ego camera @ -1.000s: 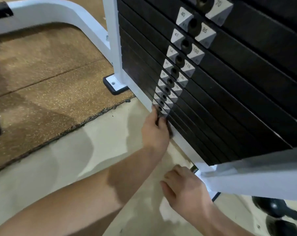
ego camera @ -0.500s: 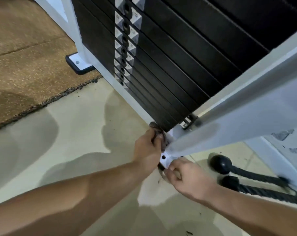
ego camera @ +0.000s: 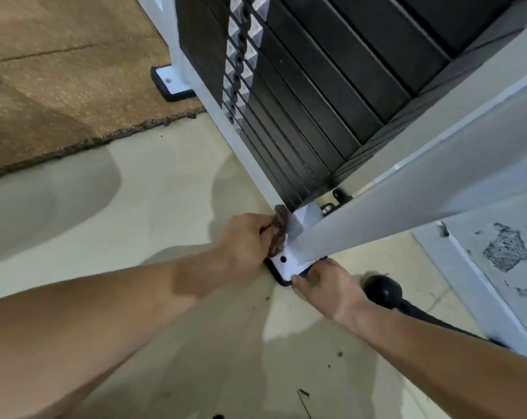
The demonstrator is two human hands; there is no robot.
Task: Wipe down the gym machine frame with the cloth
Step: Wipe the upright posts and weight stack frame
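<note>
Two bare arms reach in from the bottom of the view across a pale floor (ego camera: pixel 165 207).

The right hand (ego camera: pixel 325 285) rests at the near edge of the white foot plate (ego camera: pixel 286 267), at about 5 o'clock from the plate's bolt hole. Its thumb touches the plate's black rim. Its fingers go under the post and are hidden, so I cannot tell if it is holding on or lying flat.

The left hand (ego camera: pixel 247 237) is at 9 o'clock from the plate. Its fingers are curled tight round a dark, bunched-up cloth (ego camera: pixel 279 234). The cloth is pressed on the bottom corner of the white frame post (ego camera: pixel 407 192). The cloth is long and thin here, and its long way runs from 6 o'clock to 12 o'clock, along the edge of the post.

The post rises from the plate and its long way points to 2 o'clock.

A black ball on a rope (ego camera: pixel 383 287) lies on the floor at 3 o'clock from the right hand, near it.

Farther off, a white base bar (ego camera: pixel 226 128) runs from the plate to 11 o'clock. Behind it stands the black weight stack (ego camera: pixel 331 86). At the bar's far end is another foot plate (ego camera: pixel 168 81), sitting on a brown mat (ego camera: pixel 59 71).

At 3 o'clock is a wall (ego camera: pixel 505 252) with chipped paint.
</note>
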